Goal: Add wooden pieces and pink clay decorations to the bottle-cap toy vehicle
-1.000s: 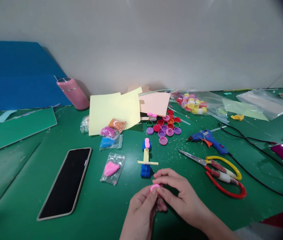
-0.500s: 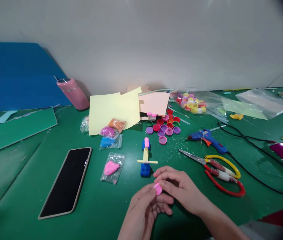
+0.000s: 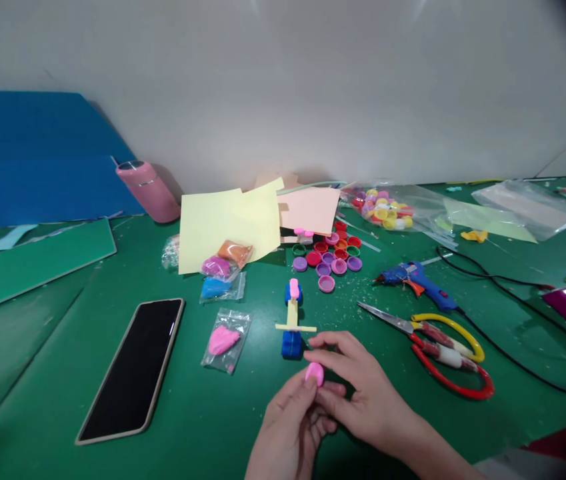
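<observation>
A small rounded piece of pink clay (image 3: 315,373) is pinched between the thumb and fingers of my left hand (image 3: 290,420). My right hand (image 3: 363,390) arches close over and beside the clay, its index and middle fingers stretched past it and its thumb below. Whether the right fingertips touch the clay is hard to see. Just beyond the hands lies a small model (image 3: 292,317) of a pale yellow strip with a crosswise stick, blue blocks at both ends and a pink bit on the far one. More pink clay (image 3: 223,340) lies in a clear bag to the left.
A phone (image 3: 135,367) lies at left. Scissors (image 3: 425,333), a blue glue gun (image 3: 415,281) and its black cable are at right. Behind are coloured bottle caps (image 3: 326,284), bagged clay (image 3: 215,288), yellow paper (image 3: 223,217) and a pink tumbler (image 3: 149,191) against the wall.
My right thumb and index finger have spread from their pinch on the clay, and the thumb has moved down. The left hand keeps the clay, now turned a little. The view has shifted slightly.
</observation>
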`<state>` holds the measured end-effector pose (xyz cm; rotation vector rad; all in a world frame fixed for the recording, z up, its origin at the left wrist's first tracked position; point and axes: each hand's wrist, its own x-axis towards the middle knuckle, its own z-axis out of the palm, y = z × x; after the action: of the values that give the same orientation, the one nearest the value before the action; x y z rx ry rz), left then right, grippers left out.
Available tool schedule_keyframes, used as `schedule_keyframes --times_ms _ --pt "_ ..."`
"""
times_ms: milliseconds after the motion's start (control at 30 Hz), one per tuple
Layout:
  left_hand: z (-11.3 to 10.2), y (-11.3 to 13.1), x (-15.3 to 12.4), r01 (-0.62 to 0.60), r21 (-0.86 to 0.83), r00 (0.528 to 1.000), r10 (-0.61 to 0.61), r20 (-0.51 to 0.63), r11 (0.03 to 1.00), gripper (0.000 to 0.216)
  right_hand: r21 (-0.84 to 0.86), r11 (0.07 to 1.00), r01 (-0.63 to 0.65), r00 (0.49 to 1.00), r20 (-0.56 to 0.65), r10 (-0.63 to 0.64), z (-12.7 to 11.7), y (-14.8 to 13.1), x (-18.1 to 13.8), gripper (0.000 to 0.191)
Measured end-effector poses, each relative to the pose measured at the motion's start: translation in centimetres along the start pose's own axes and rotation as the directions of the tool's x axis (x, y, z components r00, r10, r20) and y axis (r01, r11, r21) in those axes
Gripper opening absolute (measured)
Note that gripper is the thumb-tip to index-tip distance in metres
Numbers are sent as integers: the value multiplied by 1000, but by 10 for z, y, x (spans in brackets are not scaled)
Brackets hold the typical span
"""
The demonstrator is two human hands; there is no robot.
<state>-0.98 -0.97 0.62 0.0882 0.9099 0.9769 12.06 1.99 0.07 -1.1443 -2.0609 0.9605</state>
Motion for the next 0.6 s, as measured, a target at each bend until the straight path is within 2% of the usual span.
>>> schedule_keyframes --times_ms 300,467,600 --pt "-5 4 6 -14 169 1000 11 17 986 19 31 996 80 990 114 -83 -11 -5 1 32" --pt "-4 3 8 -42 219 999 34 37 975 21 -4 997 83 991 109 -82 -11 -7 2 39" --pt "-3 3 7 -73 227 996 61 58 971 18 -38 995 97 991 96 -93 -11 -8 4 25"
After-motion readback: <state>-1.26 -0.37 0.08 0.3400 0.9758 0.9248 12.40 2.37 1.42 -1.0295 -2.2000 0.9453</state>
